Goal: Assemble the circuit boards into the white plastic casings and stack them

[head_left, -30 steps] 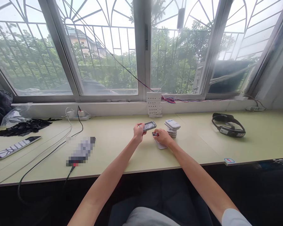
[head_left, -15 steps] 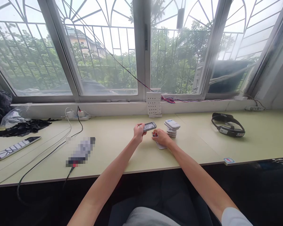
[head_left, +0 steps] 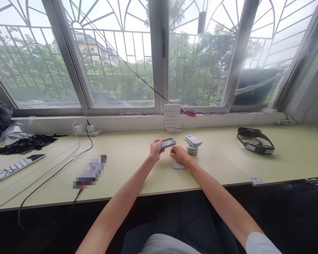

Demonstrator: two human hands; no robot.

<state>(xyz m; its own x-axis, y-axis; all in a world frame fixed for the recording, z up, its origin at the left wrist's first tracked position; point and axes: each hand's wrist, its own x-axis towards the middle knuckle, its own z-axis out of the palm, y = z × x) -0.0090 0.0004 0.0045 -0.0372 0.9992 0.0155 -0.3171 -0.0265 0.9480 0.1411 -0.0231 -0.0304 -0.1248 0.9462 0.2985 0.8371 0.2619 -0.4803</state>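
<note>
My left hand (head_left: 155, 149) is closed on the near end of a flat, phone-sized device (head_left: 168, 142), its dark frame open to show pale inner parts. The device is held just above the table. My right hand (head_left: 179, 154) is beside it, fingers curled and pointing down; whatever they grip is hidden. Under that hand lies a white, round-cornered flat piece (head_left: 178, 164), partly covered by the fingers. Just behind the right hand stands a stack of white flat cases (head_left: 193, 144), its top ones set askew.
A black headband device (head_left: 257, 141) lies to the right. Leftward are a blurred-out object (head_left: 90, 171) on a black cable, a phone (head_left: 17, 168), black strips (head_left: 29, 144) and a power strip (head_left: 88, 132). A perforated white block (head_left: 172, 118) leans by the window.
My right hand has turned slightly and shifted a little left, and the dark piece seen at its fingertips is now hidden. The white flat piece below shows more. My left hand stays in place.
</note>
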